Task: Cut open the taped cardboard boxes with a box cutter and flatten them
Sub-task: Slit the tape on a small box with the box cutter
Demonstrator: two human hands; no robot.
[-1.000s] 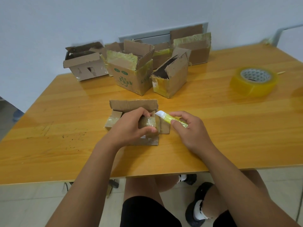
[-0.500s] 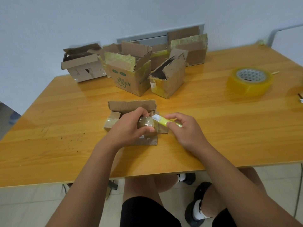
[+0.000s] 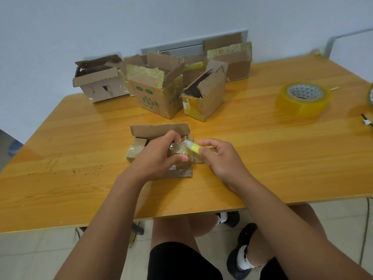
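The small taped box point(image 3: 161, 150) sits near the counter's point(image 3: 80, 158) front edge, within easy reach. Left hand point(image 3: 159, 158) grips it so it won't slide; right hand point(image 3: 218, 158) pinches the yellow box cutter point(image 3: 191, 146), tip at the tape (blade's hard to see). Opened boxes point(image 3: 159, 87) wait along the far edge.

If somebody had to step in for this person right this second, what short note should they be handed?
Left hand: grips the small brown taped cardboard box near the front of the wooden table, holding it steady.
Right hand: holds the yellow box cutter, tip at the box's taped right end.
Done: this box's back flap stands up; the cluster of brown cardboard boxes at the far edge have their flaps open.
Left: finish cutting this box's tape and flatten it; none of the boxes looks flattened yet.
Nearby: yellowish roll of clear tape, far right.
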